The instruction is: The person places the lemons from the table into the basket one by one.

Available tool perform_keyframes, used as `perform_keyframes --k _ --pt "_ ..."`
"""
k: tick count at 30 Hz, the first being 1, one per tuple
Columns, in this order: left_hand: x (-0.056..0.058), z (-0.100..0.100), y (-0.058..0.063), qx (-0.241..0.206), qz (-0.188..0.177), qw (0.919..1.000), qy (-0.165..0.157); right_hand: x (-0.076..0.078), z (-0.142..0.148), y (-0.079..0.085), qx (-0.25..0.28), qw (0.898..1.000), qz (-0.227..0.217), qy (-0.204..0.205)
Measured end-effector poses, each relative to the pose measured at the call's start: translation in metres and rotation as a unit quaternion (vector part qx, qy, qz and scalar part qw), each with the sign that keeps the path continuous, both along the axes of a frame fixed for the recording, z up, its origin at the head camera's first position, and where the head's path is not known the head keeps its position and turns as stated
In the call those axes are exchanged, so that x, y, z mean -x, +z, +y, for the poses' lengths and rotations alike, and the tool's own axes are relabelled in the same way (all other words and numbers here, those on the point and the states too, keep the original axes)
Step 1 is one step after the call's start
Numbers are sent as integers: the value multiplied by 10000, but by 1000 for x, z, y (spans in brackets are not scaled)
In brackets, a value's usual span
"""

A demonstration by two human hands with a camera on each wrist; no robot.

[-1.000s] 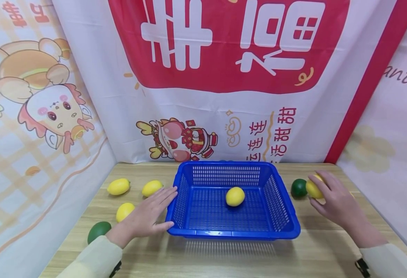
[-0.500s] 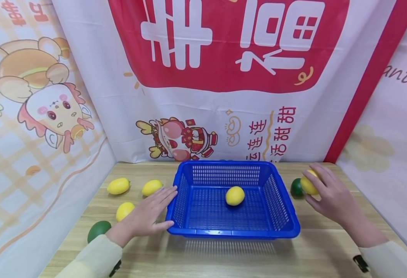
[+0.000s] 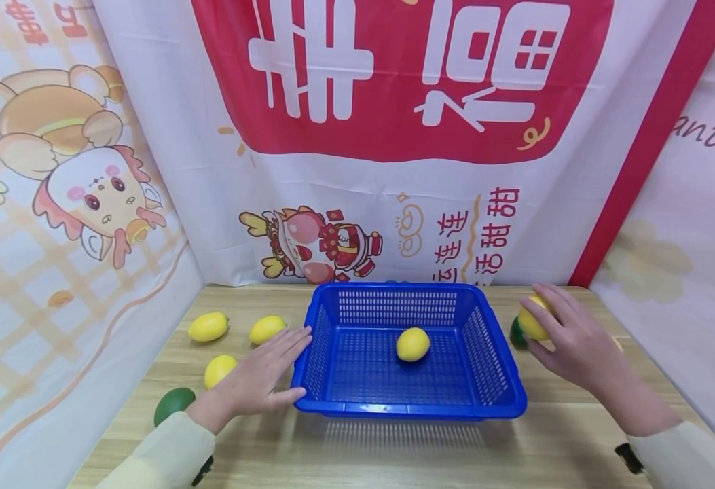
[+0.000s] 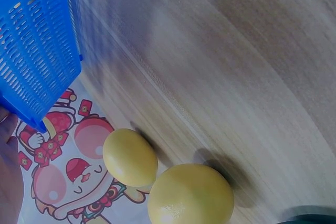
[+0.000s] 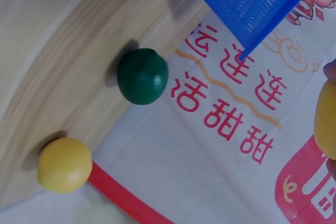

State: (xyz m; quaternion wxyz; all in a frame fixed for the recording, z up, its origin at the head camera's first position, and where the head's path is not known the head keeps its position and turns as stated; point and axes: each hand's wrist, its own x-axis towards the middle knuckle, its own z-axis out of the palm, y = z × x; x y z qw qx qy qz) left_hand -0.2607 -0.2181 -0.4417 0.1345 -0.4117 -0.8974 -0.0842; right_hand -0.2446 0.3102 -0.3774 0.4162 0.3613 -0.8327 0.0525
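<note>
Four fruits in a loose group at far left, on a wooden table (image 3: 259, 458); clock directions in the head view taken from the centre of the blue basket (image 3: 375, 409), with twelve toward the printed backdrop (image 3: 345, 176). Between eight and nine o'clock, outermost: a green fruit (image 3: 172, 406), just beside the left sleeve (image 3: 168, 451). Just past nine: an outer lemon (image 3: 208, 327), well apart from any fingers. Just short of nine: a nearer lemon (image 3: 218, 371), partly covered by the left wrist. Just past nine, closer in: an inner lemon (image 3: 265, 331), right beside the fingers of the left hand (image 3: 261, 380).

Left hand at nine o'clock: fingers straight, tips touching the basket rim, thumb spread toward eight; nothing grasped.

At centre: a basket lemon (image 3: 413, 345) on the perforated floor, clear of both hands.

At three o'clock, outside the rim: a second green fruit (image 3: 517, 334), partly covered by the held lemon (image 3: 532, 327) in the head view, but fully visible and separate in the right wrist view. Held lemon grasped at the fingertips of the right hand (image 3: 577, 346), toward the hand's ten o'clock: fingers curved over the upper side, thumb along the side toward six. Same grasp at the right edge of the right wrist view, with a digit at either end of the visible yellow skin.

Farthest right: a yellow fruit (image 5: 64, 165), almost hidden by the right hand in the head view; in the right wrist view, between seven and eight o'clock from the second green fruit.
</note>
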Motion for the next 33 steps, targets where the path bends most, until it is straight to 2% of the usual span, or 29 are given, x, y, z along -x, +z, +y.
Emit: perform_keyframes --k 8,16,23,33 --pt "0 0 0 -27 -14 10000 8 -2 -12 3 -49 9994 281 198" --pt "-1 0 0 -10 112 9999 -59 -10 -27 9 -129 9999 -2 107" --pt "-1 1 -1 -65 114 9999 -67 -15 -37 12 -411 9989 -227 93" --pt "-1 1 0 -29 52 10000 -33 -13 -52 7 -532 9970 -421 369"
